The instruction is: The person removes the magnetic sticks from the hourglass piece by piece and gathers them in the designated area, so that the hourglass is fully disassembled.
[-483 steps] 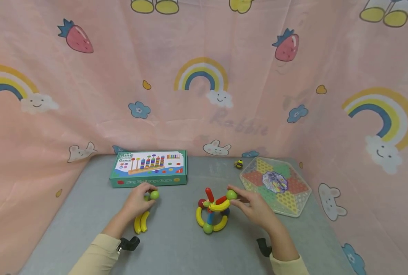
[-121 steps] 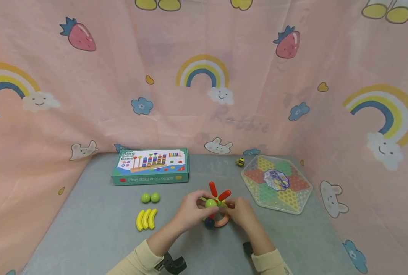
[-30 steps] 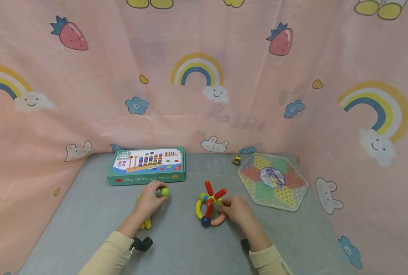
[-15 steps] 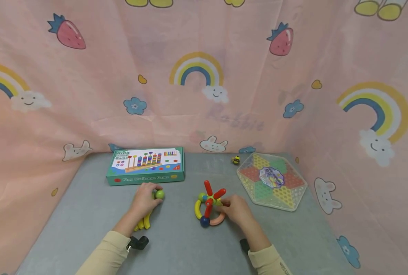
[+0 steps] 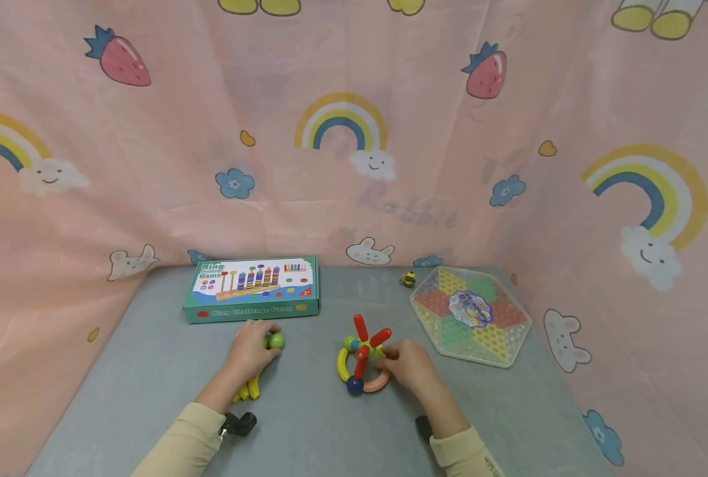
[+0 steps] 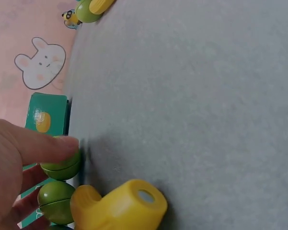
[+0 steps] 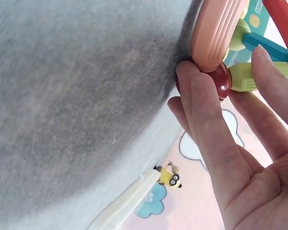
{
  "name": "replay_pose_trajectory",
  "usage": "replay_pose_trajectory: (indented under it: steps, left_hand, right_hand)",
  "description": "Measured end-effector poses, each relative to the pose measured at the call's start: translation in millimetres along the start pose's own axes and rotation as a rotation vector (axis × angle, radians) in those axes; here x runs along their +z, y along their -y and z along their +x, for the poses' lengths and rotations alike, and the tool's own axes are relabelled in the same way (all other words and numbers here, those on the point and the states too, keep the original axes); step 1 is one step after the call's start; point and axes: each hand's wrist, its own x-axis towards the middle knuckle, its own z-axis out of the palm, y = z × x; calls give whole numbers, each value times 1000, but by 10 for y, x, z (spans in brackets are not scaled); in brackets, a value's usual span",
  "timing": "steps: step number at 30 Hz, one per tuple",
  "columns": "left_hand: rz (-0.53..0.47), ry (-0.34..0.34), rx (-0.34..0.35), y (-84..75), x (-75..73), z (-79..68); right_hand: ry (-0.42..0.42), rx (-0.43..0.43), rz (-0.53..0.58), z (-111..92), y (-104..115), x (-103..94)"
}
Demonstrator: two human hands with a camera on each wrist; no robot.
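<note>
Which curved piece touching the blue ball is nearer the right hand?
The pink curved piece, right of the blue ball; the yellow piece is left.

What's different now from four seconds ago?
The left hand has moved left, away from the toy, bringing a green ball to the other green balls, and still grips it. The right hand stayed at the toy; the box and board stayed put.

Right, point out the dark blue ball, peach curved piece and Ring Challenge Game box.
Dark blue ball (image 5: 354, 385), head view: its middle.
Peach curved piece (image 7: 218, 36), right wrist view: ribbed side.
Ring Challenge Game box (image 5: 251, 289), head view: printed top.
</note>
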Motion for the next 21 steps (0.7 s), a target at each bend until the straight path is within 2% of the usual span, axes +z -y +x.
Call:
replay_pose_trajectory:
  steps: [6, 14, 21]
  left_hand:
    - [22, -38, 99, -110, -16, -42]
    - [-104, 6, 244, -389, 76, -150]
    - [-141, 48, 262, -611, 187, -233]
  right_hand:
    - [7, -4, 5, 10, -16, -1]
    - [8, -9, 13, 19, -55, -32]
    - [18, -14, 19, 9, -41, -34]
